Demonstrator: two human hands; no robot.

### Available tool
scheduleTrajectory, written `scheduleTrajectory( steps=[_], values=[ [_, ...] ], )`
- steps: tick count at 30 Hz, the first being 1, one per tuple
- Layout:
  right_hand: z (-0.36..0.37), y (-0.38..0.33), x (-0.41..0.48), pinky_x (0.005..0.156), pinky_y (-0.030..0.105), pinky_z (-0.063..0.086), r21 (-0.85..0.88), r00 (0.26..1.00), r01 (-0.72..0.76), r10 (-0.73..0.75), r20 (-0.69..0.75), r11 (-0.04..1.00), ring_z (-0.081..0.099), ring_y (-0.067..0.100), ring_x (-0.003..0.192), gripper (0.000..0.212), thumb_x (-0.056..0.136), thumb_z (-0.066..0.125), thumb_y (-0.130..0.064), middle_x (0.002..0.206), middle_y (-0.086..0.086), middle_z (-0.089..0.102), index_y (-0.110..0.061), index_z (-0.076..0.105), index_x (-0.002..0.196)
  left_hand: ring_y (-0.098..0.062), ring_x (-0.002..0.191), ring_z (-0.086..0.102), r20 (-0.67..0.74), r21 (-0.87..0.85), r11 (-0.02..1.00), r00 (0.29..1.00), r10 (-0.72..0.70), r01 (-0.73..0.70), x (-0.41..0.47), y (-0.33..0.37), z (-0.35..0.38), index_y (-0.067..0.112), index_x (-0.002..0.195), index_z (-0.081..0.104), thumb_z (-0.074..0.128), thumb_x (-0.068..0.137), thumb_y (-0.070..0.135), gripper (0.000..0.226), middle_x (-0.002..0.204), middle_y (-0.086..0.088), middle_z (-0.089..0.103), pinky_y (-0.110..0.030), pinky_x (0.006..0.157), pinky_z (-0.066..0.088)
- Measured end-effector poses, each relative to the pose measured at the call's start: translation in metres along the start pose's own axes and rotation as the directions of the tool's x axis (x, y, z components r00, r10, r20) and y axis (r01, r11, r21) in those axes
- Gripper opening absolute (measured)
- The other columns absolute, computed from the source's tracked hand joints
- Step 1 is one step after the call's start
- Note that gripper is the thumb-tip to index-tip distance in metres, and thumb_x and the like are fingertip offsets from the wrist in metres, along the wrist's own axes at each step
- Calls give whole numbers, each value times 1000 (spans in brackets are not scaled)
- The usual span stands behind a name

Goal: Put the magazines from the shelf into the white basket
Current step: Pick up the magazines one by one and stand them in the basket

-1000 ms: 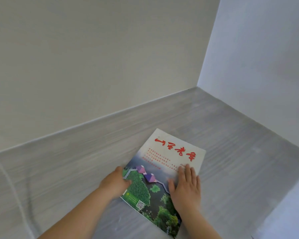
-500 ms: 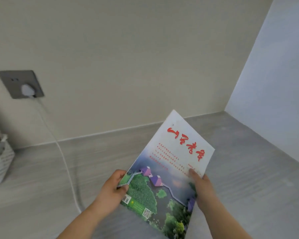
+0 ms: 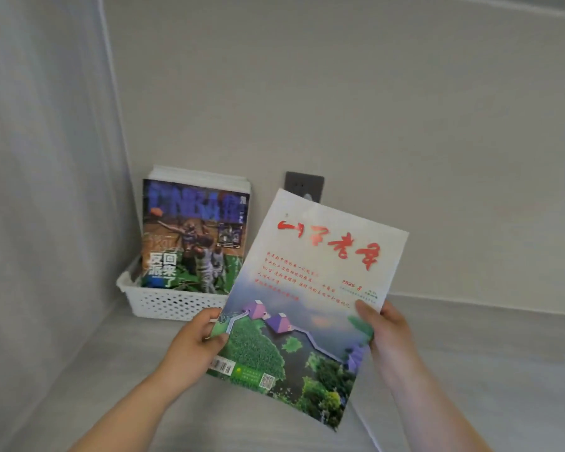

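At the far left a pale grey side panel [image 3: 46, 190] closes the shelf off, and the white perforated plastic basket [image 3: 170, 305] sits tight in that corner, its left rim just beside the panel and its back toward the beige rear wall [image 3: 405, 109]. A stack of magazines with a basketball cover in front [image 3: 193, 236] stands upright in the basket, leaning back, with its top edges well above the rim. A narrow strip of the basket's inside shows at the left end, beside the stack.

My left hand [image 3: 193, 344] grips the left edge of the glossy magazine with the red title and green lake landscape [image 3: 307, 305], thumb on the cover and fingers curled behind. I hold the magazine up off the shelf, tilted, just to the right of the basket. Its left edge hides the basket's right end from view, and I cannot tell whether they touch. Its top corner covers part of the dark grey wall socket plate [image 3: 302, 184].

My right hand [image 3: 388, 334] pinches the right edge, thumb on the cover.

The grey wood-grain shelf surface [image 3: 486, 353] stretches open to the right and toward me, out to the frame edge.
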State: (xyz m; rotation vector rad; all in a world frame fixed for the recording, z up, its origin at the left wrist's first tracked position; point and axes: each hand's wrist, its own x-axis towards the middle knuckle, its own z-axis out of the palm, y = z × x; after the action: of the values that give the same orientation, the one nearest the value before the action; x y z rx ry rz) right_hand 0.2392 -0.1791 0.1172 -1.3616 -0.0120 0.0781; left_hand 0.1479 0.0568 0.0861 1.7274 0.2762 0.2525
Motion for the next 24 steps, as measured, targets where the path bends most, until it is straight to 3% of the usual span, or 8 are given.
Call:
scheduleTrajectory(
  steps=[2, 4, 8, 11, 13, 18, 21, 24],
  values=[
    [38, -2, 4, 53, 15, 54, -17, 997, 15, -13, 75, 1000, 67, 2, 58, 27, 83, 51, 4, 63, -13, 72, -18, 64, 78, 0, 60, 61, -78, 25, 1000, 997, 11, -9, 9, -2, -35, 23, 78, 55, 50, 81, -11, 35, 66, 11, 68, -2, 50, 42],
    [73, -6, 8, 54, 14, 55, -46, 990, 31, -25, 137, 998, 68, 5, 62, 27, 82, 53, 4, 77, -7, 72, -19, 66, 78, -6, 68, 59, -148, 52, 998, 989, 29, -22, 21, -2, -65, 24, 75, 55, 53, 80, -11, 35, 73, 3, 65, 0, 52, 41],
    [133, -19, 22, 58, 13, 55, -75, 982, 90, -76, 174, 993, 64, 10, 74, 24, 82, 55, 4, 95, 4, 65, -17, 66, 81, -19, 83, 55, -270, 136, 990, 961, 66, -30, 57, 2, -112, 5, 98, 59, 55, 80, -7, 22, 92, -8, 61, -14, 65, 42],
    [169, -24, 36, 55, 9, 53, -123, 969, 169, -142, 202, 978, 63, 5, 66, 25, 81, 55, 6, 98, 7, 63, -12, 63, 96, -19, 71, 55, -362, 180, 983, 927, 93, -29, 84, 4, -137, 9, 90, 57, 55, 81, -4, 16, 87, -10, 62, -19, 60, 41],
    [188, -25, 46, 52, 7, 51, -175, 961, 211, -171, 215, 962, 61, -1, 61, 26, 81, 56, 6, 98, 6, 62, -6, 62, 104, -22, 75, 56, -420, 189, 982, 903, 85, -5, 102, 2, -151, 11, 87, 55, 55, 81, -1, 13, 87, -11, 62, -26, 66, 38],
    [220, -20, 71, 50, 3, 48, -237, 952, 255, -201, 230, 937, 58, 0, 66, 26, 82, 56, 5, 96, 5, 61, 6, 61, 107, -31, 85, 60, -446, 182, 982, 894, 44, 42, 138, -9, -169, 11, 86, 54, 56, 82, 3, 9, 97, -21, 66, -39, 79, 47],
    [229, -11, 83, 51, 2, 47, -285, 949, 265, -196, 248, 921, 58, 2, 68, 27, 81, 56, 7, 96, 5, 60, 8, 60, 109, -33, 85, 61, -453, 182, 979, 891, -3, 96, 153, -21, -172, 13, 82, 51, 54, 83, 3, 10, 96, -23, 66, -44, 79, 48],
    [233, 2, 94, 48, 1, 45, -343, 958, 249, -177, 227, 906, 56, 4, 67, 27, 82, 56, 6, 95, 5, 60, 7, 60, 108, -33, 84, 60, -449, 242, 953, 892, -56, 181, 161, -36, -167, 6, 90, 58, 52, 85, 7, 8, 98, -22, 67, -40, 73, 47]
  ],
)
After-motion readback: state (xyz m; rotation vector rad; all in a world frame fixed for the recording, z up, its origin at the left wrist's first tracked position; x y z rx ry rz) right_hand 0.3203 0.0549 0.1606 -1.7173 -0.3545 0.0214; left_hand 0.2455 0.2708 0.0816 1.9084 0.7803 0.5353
